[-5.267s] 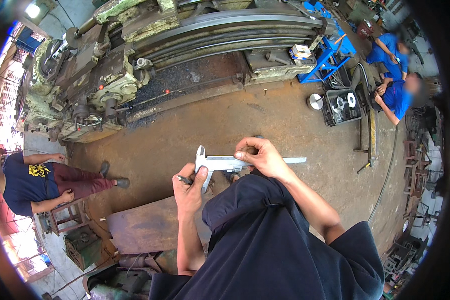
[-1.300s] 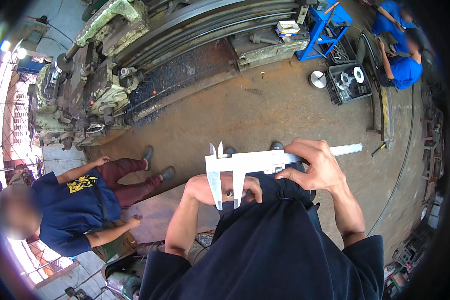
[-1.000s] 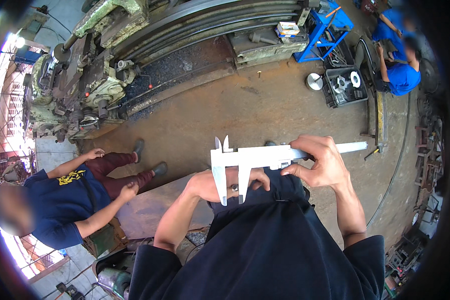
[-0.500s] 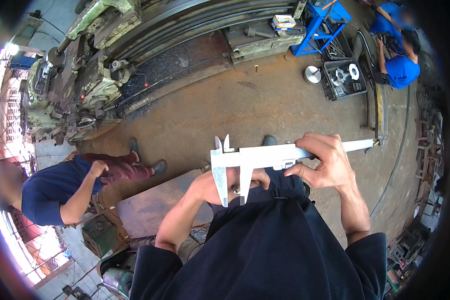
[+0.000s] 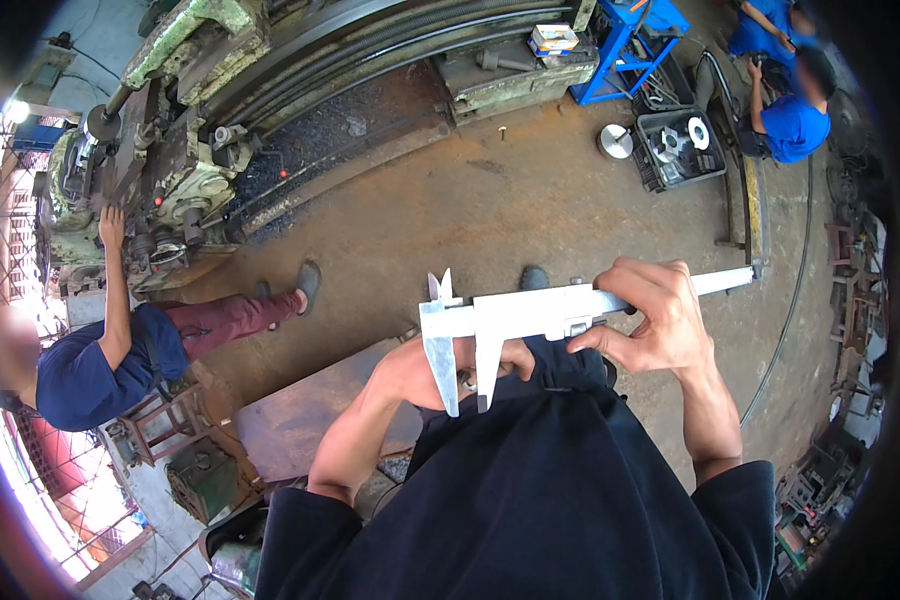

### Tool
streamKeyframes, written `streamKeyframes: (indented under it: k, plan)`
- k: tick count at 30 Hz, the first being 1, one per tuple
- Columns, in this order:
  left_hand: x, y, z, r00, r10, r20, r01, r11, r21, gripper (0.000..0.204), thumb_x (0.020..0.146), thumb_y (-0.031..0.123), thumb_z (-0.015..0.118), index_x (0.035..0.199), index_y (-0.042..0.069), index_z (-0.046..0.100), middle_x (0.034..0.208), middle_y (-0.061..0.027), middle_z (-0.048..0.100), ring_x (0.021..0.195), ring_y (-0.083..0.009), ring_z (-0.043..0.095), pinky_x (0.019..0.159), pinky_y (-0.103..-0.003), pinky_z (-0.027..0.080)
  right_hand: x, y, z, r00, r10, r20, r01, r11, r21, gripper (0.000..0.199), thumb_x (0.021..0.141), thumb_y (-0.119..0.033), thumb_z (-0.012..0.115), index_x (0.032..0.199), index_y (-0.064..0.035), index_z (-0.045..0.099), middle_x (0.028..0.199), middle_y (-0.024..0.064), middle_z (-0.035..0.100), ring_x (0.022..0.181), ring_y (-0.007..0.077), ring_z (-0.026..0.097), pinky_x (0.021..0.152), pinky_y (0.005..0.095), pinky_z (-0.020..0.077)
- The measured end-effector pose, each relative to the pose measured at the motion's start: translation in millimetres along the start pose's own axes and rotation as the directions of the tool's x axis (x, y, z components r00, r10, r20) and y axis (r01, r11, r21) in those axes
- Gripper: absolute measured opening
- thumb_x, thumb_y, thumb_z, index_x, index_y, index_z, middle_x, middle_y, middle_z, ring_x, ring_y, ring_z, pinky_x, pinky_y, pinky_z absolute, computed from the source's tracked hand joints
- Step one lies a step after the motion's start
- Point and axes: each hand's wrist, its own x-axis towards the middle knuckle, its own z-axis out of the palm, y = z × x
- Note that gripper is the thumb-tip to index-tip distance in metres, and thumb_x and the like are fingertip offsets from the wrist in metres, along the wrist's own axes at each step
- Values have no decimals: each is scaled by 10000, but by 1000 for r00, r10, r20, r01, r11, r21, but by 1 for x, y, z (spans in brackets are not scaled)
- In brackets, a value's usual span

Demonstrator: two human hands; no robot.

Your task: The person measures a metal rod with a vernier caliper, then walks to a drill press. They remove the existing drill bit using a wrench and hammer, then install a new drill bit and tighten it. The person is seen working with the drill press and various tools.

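Head view: right hand [image 5: 652,318] fingers closed around caliper [image 5: 530,315] beam; left hand [image 5: 440,370] fingers pinch small part between jaws.

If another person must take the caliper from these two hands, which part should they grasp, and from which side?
Probably the bare far end of the caliper beam, coming from the person's right. That end sticks out free past the right hand, flat and blunt. The left hand sits behind the pointed jaws, which hang down at the other end.
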Motion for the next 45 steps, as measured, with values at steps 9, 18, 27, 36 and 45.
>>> streamKeyframes:
  k: [9,18,27,36,45]
  plan:
    - [1,-2,1,998,62,25,-63,997,33,302,729,88,532,995,13,655,874,-90,612,735,-230,515,673,-323,409,-7,1,0,998,38,-41,-39,999,-27,516,504,-409,904,759,-57,626,635,45,568,515,211,566,476,314,380]
    - [-1,-4,7,996,15,87,-17,1000,22,268,788,64,516,1014,5,647,892,-98,600,737,-236,498,675,-314,396,-10,1,-3,1000,1,1,-1,999,-37,476,611,-430,871,789,-48,648,704,55,639,536,230,619,465,319,446]
    - [3,-2,11,996,39,82,-40,999,12,274,751,56,530,996,15,644,811,-72,544,662,-194,447,641,-310,369,-15,2,-2,999,-7,-37,6,1000,-30,478,603,-439,872,779,-58,643,677,48,625,520,235,605,460,325,430]
    - [4,4,7,994,39,98,-44,998,48,318,684,102,574,984,22,642,773,-56,530,623,-185,446,612,-316,372,-13,1,-3,999,-21,-38,19,998,-55,479,613,-459,864,758,-66,632,653,39,613,501,222,595,449,318,419]
    - [4,2,13,997,42,71,-46,997,57,342,660,99,573,985,19,647,774,-66,539,628,-194,458,616,-313,382,-18,4,-1,998,-35,-57,33,999,-43,489,620,-473,862,746,-64,626,631,30,597,479,204,580,428,309,407]
